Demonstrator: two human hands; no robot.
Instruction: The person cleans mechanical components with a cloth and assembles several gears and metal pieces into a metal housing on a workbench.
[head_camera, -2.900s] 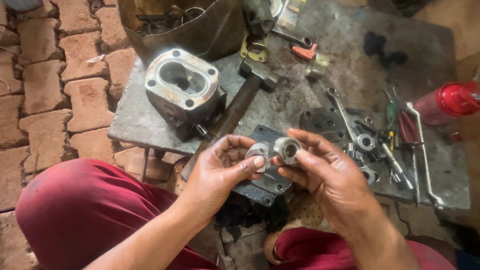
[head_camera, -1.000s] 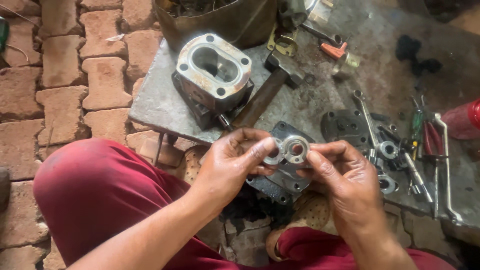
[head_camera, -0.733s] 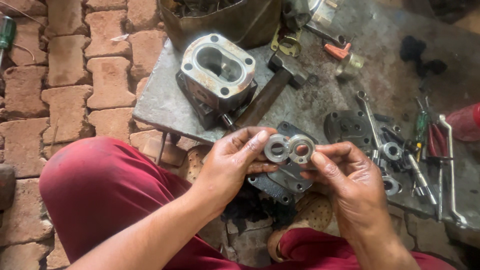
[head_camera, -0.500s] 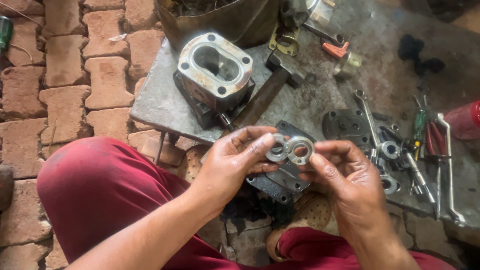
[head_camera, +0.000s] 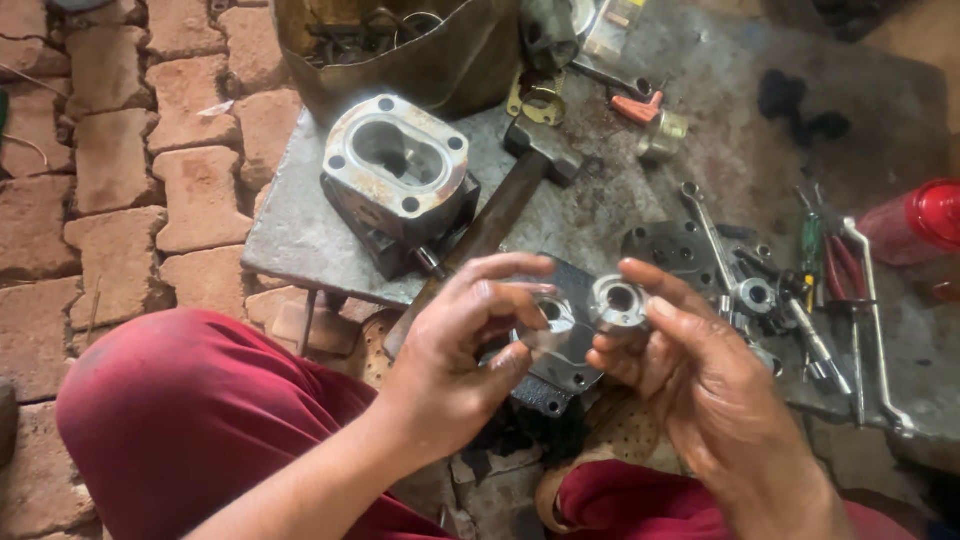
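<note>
Pinching the small, grey, figure-eight-shaped metal bushing plate (head_camera: 588, 312) by its two lobes, left hand (head_camera: 462, 352) and right hand (head_camera: 690, 372) closed on it above the stone slab (head_camera: 300, 235), I judged it rigid, dense and oil-slick, best gripped at the edges.

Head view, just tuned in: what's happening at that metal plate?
A seated person holds a small round metal bushing in each hand: left hand on one ring, right hand on the other, side by side. A grey oval-bored pump housing, a hammer and wrenches lie on the plate.
</note>
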